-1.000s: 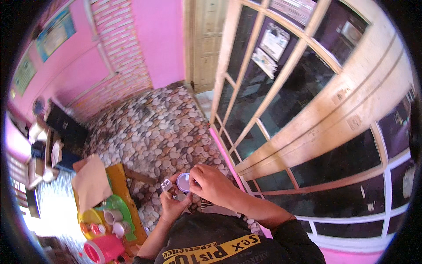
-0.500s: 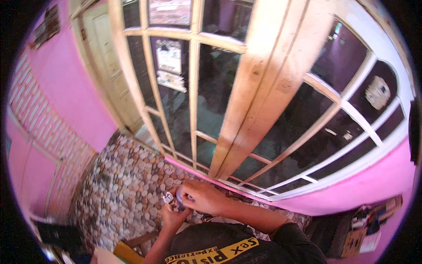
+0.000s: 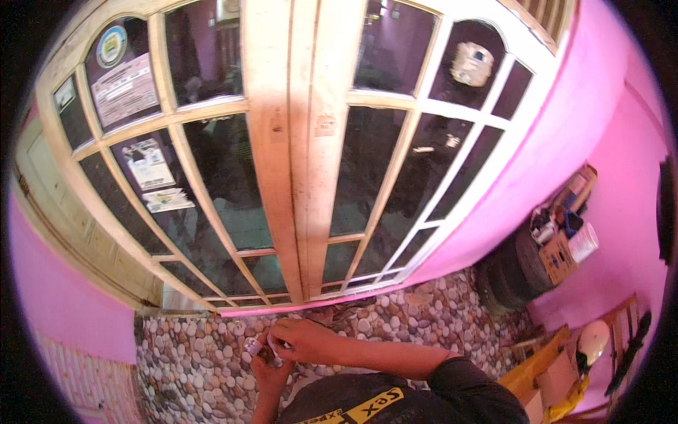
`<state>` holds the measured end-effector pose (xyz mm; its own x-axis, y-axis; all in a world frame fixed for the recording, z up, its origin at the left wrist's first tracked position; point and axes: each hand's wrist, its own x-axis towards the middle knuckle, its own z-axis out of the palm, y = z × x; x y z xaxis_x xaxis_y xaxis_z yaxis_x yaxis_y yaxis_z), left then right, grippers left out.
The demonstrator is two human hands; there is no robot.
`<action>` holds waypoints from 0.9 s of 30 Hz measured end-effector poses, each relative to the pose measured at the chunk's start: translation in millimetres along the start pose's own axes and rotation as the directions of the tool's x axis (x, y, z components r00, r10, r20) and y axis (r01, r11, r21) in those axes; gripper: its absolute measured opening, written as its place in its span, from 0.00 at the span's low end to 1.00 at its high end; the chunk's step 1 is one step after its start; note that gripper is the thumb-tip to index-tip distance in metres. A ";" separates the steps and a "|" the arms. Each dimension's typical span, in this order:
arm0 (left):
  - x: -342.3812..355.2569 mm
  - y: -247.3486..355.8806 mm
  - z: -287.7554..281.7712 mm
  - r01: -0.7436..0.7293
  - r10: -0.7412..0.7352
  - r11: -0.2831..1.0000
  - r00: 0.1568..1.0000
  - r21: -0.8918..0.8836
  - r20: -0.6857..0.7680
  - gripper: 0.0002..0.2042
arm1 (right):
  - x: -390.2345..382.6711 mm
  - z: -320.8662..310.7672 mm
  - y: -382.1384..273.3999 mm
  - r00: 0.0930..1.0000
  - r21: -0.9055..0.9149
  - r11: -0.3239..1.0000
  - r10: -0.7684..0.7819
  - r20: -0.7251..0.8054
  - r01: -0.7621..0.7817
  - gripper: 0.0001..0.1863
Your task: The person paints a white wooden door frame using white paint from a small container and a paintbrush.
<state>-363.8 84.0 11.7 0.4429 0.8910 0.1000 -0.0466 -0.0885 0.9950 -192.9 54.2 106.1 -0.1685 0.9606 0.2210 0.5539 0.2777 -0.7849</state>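
My two hands meet low in the view, in front of my dark shirt. My left hand (image 3: 270, 369) is closed, with a small crumpled-looking silvery-white piece (image 3: 252, 345) sticking up at its fingers. Against it my right hand (image 3: 302, 340) curls its fingers, closed on a pale bluish rounded thing (image 3: 276, 348), mostly hidden by the fingers. Its kind is too small and blurred to tell.
Ahead stands a wooden double door (image 3: 288, 177) with glass panes and stickers. The floor (image 3: 191, 360) has a pebble pattern. At right, a stack of tyres (image 3: 505, 272) carries a cardboard box (image 3: 558, 258); a wooden rack (image 3: 621, 339) and yellow items stand nearer.
The view has swung to the right, bringing the tyres and wooden rack further in. My hands stay together, still closed around the small things.
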 end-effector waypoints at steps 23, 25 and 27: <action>-5.6 -14.5 70.6 -0.113 0.069 0.970 0.977 0.216 0.201 0.31 | -93.5 -51.7 11.3 0.984 -0.205 0.974 0.067 -0.164 -0.100 0.10; -5.4 -27.1 80.9 -0.145 0.110 0.975 0.974 0.170 0.199 0.31 | -100.8 -59.0 13.3 0.982 -0.186 0.972 0.113 -0.149 -0.140 0.10; -8.0 -36.9 86.2 -0.167 0.139 0.977 0.970 0.130 0.197 0.31 | -106.7 -63.5 13.0 0.985 -0.124 0.990 0.052 -0.166 -0.073 0.11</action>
<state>-288.5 41.7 -25.6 0.5994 0.7648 0.2363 -0.0029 -0.2931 0.9561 -116.0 -44.1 109.0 -0.0018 0.9621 0.2729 0.6612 0.2058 -0.7214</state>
